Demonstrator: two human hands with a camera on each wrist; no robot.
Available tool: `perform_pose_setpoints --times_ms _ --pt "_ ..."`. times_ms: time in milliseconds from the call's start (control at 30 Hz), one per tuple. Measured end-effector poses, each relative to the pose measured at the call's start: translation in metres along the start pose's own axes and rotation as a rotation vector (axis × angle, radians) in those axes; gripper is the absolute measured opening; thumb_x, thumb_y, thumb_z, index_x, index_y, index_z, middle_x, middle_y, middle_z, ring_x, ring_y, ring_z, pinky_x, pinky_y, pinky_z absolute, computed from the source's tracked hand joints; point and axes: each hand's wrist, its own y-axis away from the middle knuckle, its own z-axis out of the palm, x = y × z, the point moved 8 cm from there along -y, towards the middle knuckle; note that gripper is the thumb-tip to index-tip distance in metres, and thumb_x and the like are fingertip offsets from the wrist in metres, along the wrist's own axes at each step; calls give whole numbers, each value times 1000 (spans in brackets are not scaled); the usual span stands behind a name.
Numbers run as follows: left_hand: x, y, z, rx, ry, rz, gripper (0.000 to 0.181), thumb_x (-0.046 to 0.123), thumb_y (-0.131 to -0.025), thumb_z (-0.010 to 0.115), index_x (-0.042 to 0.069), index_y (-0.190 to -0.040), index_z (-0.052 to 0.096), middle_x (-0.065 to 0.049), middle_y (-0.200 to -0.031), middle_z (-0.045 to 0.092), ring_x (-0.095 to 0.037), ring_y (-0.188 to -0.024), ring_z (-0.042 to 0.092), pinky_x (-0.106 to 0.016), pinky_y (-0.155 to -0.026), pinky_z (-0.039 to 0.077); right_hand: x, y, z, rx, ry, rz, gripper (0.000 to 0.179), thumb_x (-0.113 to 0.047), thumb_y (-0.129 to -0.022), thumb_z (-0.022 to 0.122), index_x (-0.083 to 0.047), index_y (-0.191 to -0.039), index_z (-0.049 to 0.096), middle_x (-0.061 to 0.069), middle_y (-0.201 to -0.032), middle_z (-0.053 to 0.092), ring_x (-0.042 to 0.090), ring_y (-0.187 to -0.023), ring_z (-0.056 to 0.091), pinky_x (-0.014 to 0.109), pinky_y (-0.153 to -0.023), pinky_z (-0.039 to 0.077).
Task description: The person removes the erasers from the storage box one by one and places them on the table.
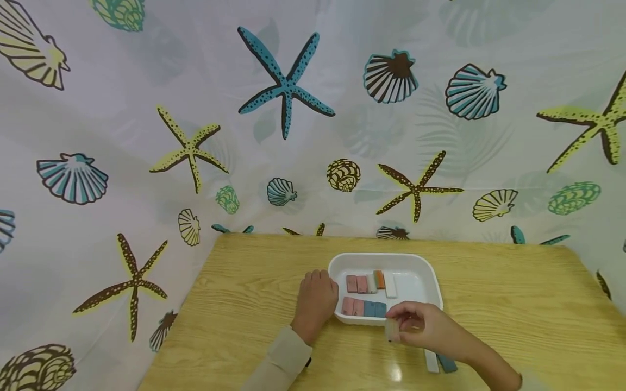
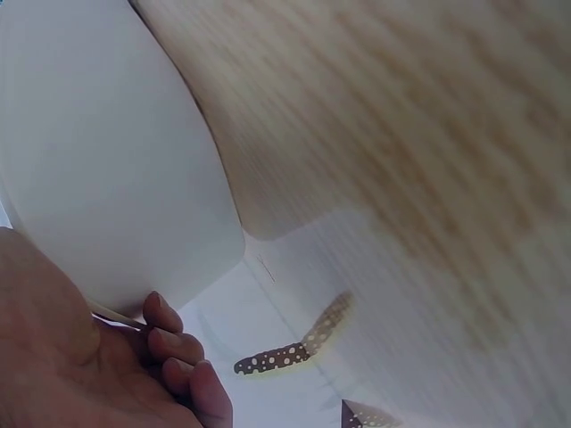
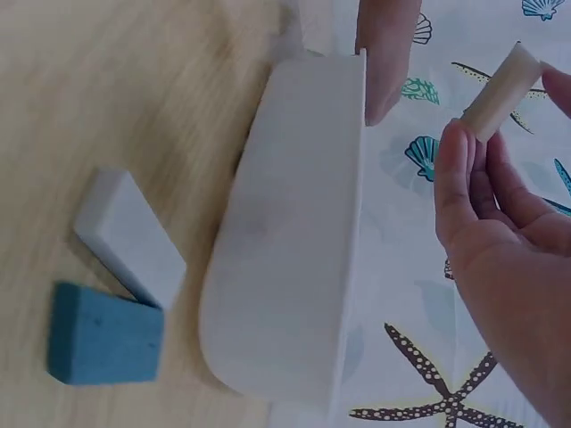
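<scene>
A white plastic tray [image 1: 430,270] stands on the table, with small rectangular erasers in two rows inside. The far row has pink ones [image 1: 351,283], a cream one, an orange-and-green one [image 1: 379,279] and a white one [image 1: 389,285]. Pink and blue erasers [image 1: 375,309] form the near row. My left hand [image 1: 317,300] grips the tray's left rim, its fingers [image 2: 165,343] curled over the edge. Just above the tray's near rim, my right hand [image 1: 424,326] pinches a cream eraser [image 3: 504,92] between thumb and fingertips.
On the wooden table [image 1: 254,277], a white eraser [image 3: 131,239] and a blue eraser [image 3: 105,334] lie side by side in front of the tray, partly under the right forearm in the head view. A cloth [image 1: 342,136] printed with shells and starfish hangs behind the table.
</scene>
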Motion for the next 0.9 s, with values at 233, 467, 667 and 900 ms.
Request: perform_pose_setpoints --times_ms 233,467,667,900 --pt "1 1 1 5 17 12 26 22 -93 44 1 -86 56 -7 -75 49 -22 -72 45 -36 -67 40 27 17 20 -57 -185 -14 33 -5 -88 59 12 -116 51 20 -111 54 13 -90 57 26 -76 49" --pt "0 0 1 22 3 14 25 21 -94 44 1 -85 56 -8 -75 49 -24 -74 47 -36 -68 40 45 24 18 24 131 -65 34 -19 -83 70 2 -106 58 8 -101 60 10 -82 58 27 -70 50" --pt "0 0 0 12 16 9 26 21 -93 44 -1 -86 56 -8 -75 48 -24 -74 46 -37 -68 40 48 28 13 49 399 -106 38 -28 -79 73 -3 -104 59 2 -99 61 4 -80 55 26 -67 49" --pt "1 0 -1 28 26 11 24 20 -93 44 0 -84 55 -8 -75 47 -24 -73 46 -37 -67 39 50 32 8 135 734 -199 37 -23 -72 76 -9 -102 61 -5 -101 57 7 -88 52 29 -74 47"
